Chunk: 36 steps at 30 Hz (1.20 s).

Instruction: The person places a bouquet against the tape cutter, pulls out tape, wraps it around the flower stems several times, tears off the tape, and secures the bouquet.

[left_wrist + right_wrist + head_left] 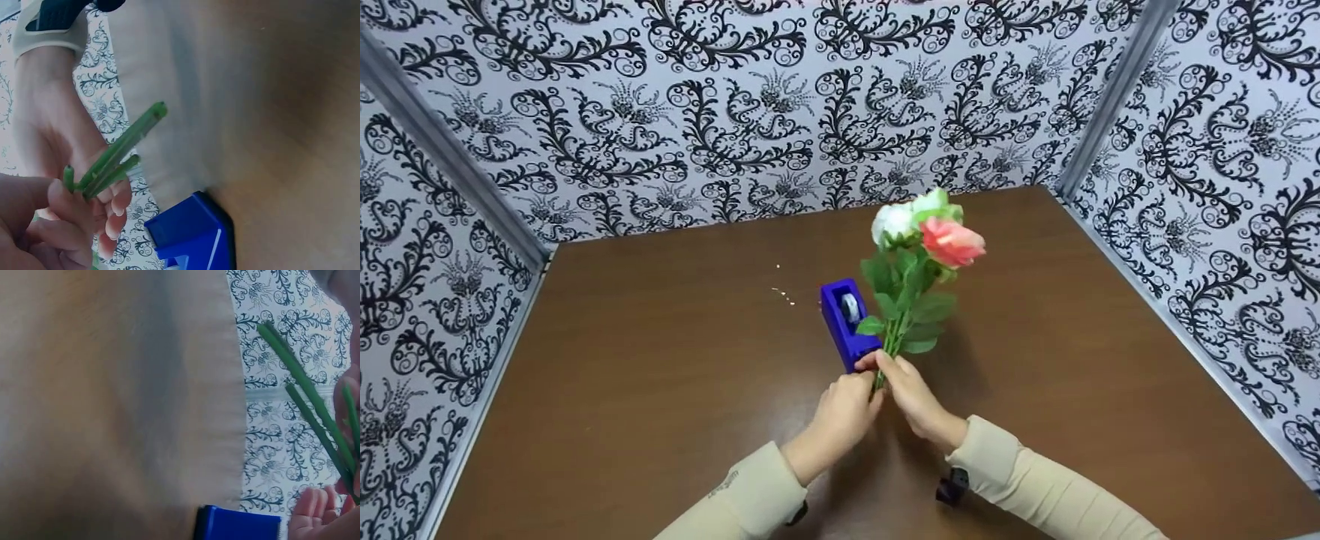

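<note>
Green stems [894,334] of a small bunch, with a pink flower [952,241] and white ones [894,223], slant up from between both hands. My left hand [838,412] pinches the lower stems; in the left wrist view its thumb and fingers [62,225] close on them. My right hand [915,397] is round the stems just above, its thumb in front. Cut stem ends [121,146] stick out below the hands, also in the right wrist view [306,385]. A blue tape dispenser [847,341] stands just beyond the hands, partly behind the leaves.
The brown tabletop [660,360] carries a few small pale bits [784,294] left of the dispenser. Black-and-white patterned panels [735,112] enclose the back and both sides. Dark bands show at both wrists.
</note>
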Available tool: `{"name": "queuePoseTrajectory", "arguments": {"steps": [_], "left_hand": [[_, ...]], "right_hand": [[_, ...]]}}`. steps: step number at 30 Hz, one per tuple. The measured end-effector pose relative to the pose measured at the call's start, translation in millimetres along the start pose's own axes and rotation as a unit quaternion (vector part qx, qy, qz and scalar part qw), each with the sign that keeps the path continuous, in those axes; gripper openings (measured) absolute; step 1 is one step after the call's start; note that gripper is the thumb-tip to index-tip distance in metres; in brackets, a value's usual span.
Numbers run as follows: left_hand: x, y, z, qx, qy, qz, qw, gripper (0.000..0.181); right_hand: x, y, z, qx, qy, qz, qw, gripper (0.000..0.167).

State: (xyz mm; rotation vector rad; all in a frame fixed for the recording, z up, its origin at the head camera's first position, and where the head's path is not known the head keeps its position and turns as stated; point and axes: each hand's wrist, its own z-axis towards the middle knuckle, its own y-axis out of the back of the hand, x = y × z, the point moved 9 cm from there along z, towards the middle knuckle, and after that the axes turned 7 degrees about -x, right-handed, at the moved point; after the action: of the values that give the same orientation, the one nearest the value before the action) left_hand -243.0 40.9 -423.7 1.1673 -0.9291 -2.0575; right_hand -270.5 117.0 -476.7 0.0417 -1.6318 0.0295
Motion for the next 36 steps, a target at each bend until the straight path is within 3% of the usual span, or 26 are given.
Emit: {"name": "queuePoseTrajectory", "arguments": {"steps": [2, 4, 6, 7, 9, 12, 14, 15, 16, 19, 21, 24, 29, 36], "left_hand": [[-0.3, 3.6, -1.7, -0.018, -0.013, -0.008, 0.9997, 0.009], [1.1, 9.3, -3.1, -0.038, -0.02, -0.021, 0.9988, 0.009], [5.0, 15.8, -4.4, -0.054, -0.023, -0.034, 0.9977, 0.011], [8.0, 19.5, -5.2, -0.062, -0.024, -0.036, 0.9971, 0.014], [16.1, 27.1, -7.0, -0.072, -0.02, -0.035, 0.9966, 0.015], [31.0, 38.6, -10.6, -0.091, -0.02, -0.021, 0.9955, 0.014], [43.4, 45.6, -13.2, -0.102, -0.012, -0.018, 0.9945, 0.014], [49.9, 48.9, -14.4, -0.107, -0.008, -0.019, 0.994, 0.013], [56.9, 51.6, -15.6, -0.111, -0.002, -0.019, 0.9936, 0.013], [80.7, 58.0, -18.7, -0.109, 0.037, -0.018, 0.9932, 0.015], [98.1, 58.6, -21.7, -0.093, 0.075, -0.014, 0.9927, 0.016], [123.2, 55.5, -27.9, -0.06, 0.133, -0.001, 0.9893, 0.018], [157.0, 44.4, -44.1, -0.012, 0.203, 0.008, 0.9791, 0.02], [192.7, 21.2, -65.4, 0.062, 0.286, -0.053, 0.9549, 0.023]], "right_hand": [[3.2, -1.6, 1.9, 0.025, 0.012, -0.025, 0.9993, 0.044], [10.8, -3.0, 3.6, 0.067, 0.05, -0.072, 0.9939, 0.046], [21.9, -3.2, 5.0, 0.119, 0.118, -0.136, 0.9764, 0.049], [28.1, -1.2, 5.6, 0.138, 0.162, -0.174, 0.9615, 0.05], [41.2, 8.1, 6.5, 0.146, 0.255, -0.258, 0.9203, 0.052], [55.5, 33.5, 13.2, 0.103, 0.35, -0.359, 0.859, 0.052], [61.7, 55.1, 21.4, 0.062, 0.368, -0.405, 0.8346, 0.051], [63.7, 66.4, 26.5, 0.043, 0.364, -0.42, 0.8302, 0.048], [65.6, 77.8, 31.8, 0.025, 0.357, -0.43, 0.8288, 0.047], [65.4, 110.3, 46.9, -0.013, 0.309, -0.449, 0.8383, 0.044], [61.5, 129.3, 54.4, -0.028, 0.276, -0.459, 0.8443, 0.045], [54.9, 155.3, 61.6, -0.047, 0.241, -0.476, 0.8445, 0.049], [44.1, 191.4, 68.4, -0.077, 0.197, -0.499, 0.8407, 0.057], [33.8, 217.8, 73.3, -0.086, 0.157, -0.513, 0.8395, 0.06]]}}
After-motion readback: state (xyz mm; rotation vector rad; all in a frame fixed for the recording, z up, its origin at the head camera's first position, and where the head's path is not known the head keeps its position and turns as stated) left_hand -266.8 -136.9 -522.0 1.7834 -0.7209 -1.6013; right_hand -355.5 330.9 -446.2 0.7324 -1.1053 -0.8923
